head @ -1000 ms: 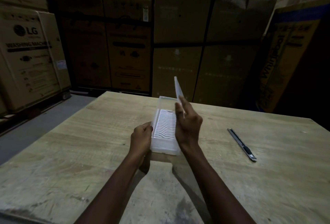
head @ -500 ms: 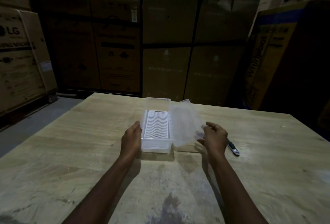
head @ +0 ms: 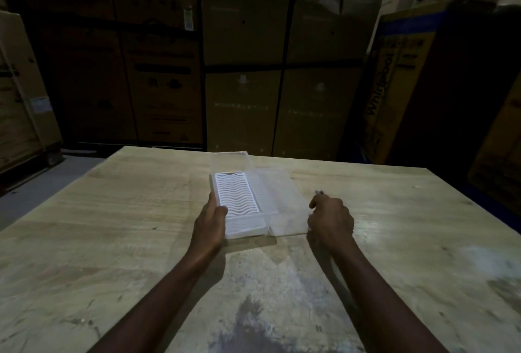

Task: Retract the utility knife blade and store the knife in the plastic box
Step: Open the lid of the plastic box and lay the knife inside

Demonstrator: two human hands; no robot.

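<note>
Your left hand (head: pixel 210 221) is curled around the near left corner of the plastic box (head: pixel 239 200), thumb over its rim, holding it on the wooden table (head: pixel 112 226). Your right hand (head: pixel 331 219) is loosely cupped, knuckles up, over the utility knife (head: pixel 319 191), of which only the tip shows at 11 o'clock from the knuckles; you cannot tell whether the fingers have closed on it. The clear lid (head: pixel 282 200) lies flat between the box and that hand. Bare tabletop lies toward 3 and 6 o'clock. Stacked cardboard cartons (head: pixel 242 71) wall off 12 o'clock beyond the far edge.
</note>
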